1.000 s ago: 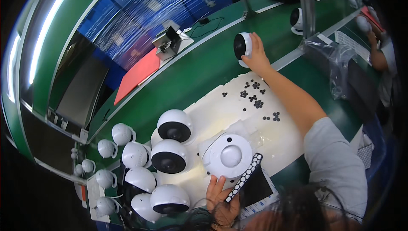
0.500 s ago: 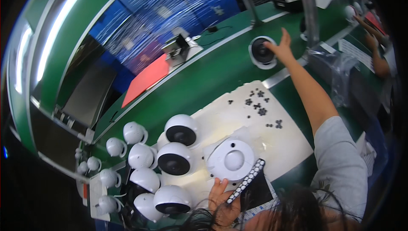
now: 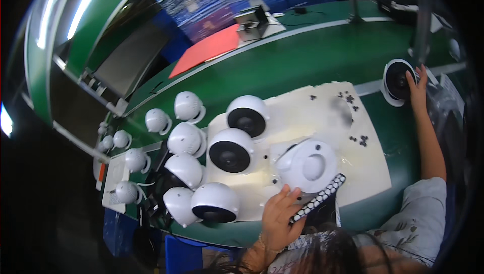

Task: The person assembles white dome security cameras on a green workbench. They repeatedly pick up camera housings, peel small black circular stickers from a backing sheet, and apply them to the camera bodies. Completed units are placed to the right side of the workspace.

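On the right, my right hand (image 3: 417, 85) is closed on the rim of a white dome camera (image 3: 398, 82) with a round black front, tilted above the green bench. My left hand (image 3: 281, 213) is low in the middle, fingertips at the lower edge of another white dome camera (image 3: 322, 160), whose round base faces up. Between the left thumb and fingers lies the end of a black strip with white round pads (image 3: 318, 198). The camera and strip are on a cream mat (image 3: 368, 183). Small black round pieces (image 3: 350, 98) lie scattered on the mat's far right.
Several white dome cameras (image 3: 184, 140) stand left of the mat, some showing black fronts. A red sheet (image 3: 206, 50) and a metal box-shaped fixture (image 3: 251, 22) sit beyond the bench rail. A metal post (image 3: 423, 19) and clear plastic bags (image 3: 441, 110) are at the right.
My right hand has closed on the black-fronted camera and moved it right and nearer. The camera by my left hand has tilted, and my view has shifted.
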Motion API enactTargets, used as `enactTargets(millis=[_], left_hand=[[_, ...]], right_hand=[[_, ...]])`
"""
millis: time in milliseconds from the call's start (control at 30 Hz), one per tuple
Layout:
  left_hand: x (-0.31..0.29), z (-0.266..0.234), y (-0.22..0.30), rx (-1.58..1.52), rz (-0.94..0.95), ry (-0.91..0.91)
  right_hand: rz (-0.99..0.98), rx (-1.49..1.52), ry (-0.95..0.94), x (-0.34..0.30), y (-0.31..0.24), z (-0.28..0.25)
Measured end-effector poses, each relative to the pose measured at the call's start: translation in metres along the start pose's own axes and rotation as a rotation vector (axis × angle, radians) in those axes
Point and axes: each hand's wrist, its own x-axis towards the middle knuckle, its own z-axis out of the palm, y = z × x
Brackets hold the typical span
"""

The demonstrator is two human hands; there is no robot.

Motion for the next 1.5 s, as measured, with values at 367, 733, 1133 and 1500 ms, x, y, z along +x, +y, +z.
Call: enactTargets(millis=[367,733,1133,1500], left_hand=[[0.001,0.003,0.001,0.012,0.027,0.008],[-0.002,0.001,-0.004,-0.007,0.022,-0.003],[-0.001,0.001,-0.003,-0.008,0.025,-0.01],[0.001,-0.002,-0.003,0.017,0.023,-0.005]], right_hand=[[-0.496,0.528,-0.835,-0.129,-0.226,-0.005],[-0.23,0.752,-1.162,-0.164,-0.278,0.045],[-0.273,0.7,-1.143,-0.164,-0.277,0.045],[-0.894,0.229,-0.863,-0.162,-0.275,0.014]])
